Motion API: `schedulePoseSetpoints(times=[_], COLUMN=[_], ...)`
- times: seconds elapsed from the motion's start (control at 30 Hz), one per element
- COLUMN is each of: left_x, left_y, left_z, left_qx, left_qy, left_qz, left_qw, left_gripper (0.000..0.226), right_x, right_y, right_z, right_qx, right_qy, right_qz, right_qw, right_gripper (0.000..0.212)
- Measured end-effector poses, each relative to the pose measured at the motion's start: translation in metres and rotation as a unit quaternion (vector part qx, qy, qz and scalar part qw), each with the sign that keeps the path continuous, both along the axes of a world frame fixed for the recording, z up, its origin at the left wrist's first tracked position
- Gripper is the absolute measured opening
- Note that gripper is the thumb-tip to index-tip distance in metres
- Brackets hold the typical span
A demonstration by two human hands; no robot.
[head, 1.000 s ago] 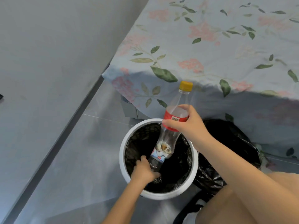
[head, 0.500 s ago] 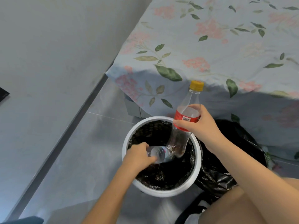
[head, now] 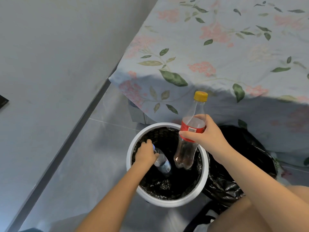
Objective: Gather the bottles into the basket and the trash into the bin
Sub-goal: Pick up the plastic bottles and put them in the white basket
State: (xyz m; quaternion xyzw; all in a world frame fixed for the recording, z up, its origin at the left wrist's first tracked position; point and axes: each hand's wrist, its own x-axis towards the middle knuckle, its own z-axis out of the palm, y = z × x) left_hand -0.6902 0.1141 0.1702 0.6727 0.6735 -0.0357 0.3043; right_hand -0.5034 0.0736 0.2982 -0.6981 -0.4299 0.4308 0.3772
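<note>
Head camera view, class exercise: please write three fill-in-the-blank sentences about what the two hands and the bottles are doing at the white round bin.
1. The right hand grips the clear plastic bottle with the red label, whose cap is coloured ____.
2. The left hand holds the small clear bottle with the blue-and-white label inside the ____-rimmed round bin.
3. The bin is lined with a ____ plastic bag.

Missing words: yellow; white; black
</note>
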Motion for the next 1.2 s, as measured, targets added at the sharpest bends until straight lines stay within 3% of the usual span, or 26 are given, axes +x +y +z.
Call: schedulePoseSetpoints(times=[0.13, 0.33, 0.43, 0.57, 0.9, 1.07, 1.2], left_x=[-0.018, -0.044, -0.045, -0.045, -0.058, -0.054, -0.052], left_y=[-0.021, -0.074, -0.081, -0.082, -0.086, -0.087, -0.097], left_z=[0.036, 0.058, 0.052, 0.044, 0.029, 0.031, 0.026], left_qx=[0.094, 0.034, 0.042, 0.068, 0.043, 0.066, 0.138], left_qy=[-0.067, -0.152, -0.149, -0.136, -0.233, -0.187, -0.086], left_qz=[0.021, 0.081, 0.08, 0.071, 0.148, 0.106, -0.059], left_qw=[0.993, 0.984, 0.985, 0.986, 0.96, 0.974, 0.985], left_gripper=[0.034, 0.018, 0.017, 0.017, 0.016, 0.016, 0.036], right_x=[-0.008, -0.029, -0.04, -0.049, -0.049, -0.04, -0.033], right_y=[0.004, 0.012, 0.019, 0.028, 0.024, 0.017, 0.016], right_z=[-0.026, -0.094, -0.111, -0.13, -0.179, -0.196, -0.193], right_qx=[-0.025, -0.158, -0.22, -0.252, -0.308, -0.301, -0.297], right_qy=[-0.044, -0.153, -0.187, -0.187, -0.18, -0.142, -0.137], right_qz=[0.002, 0.062, 0.08, 0.074, 0.075, 0.062, 0.067], right_qw=[0.999, 0.973, 0.954, 0.947, 0.931, 0.941, 0.943], right_gripper=[0.061, 0.065, 0.069, 0.071, 0.075, 0.082, 0.084])
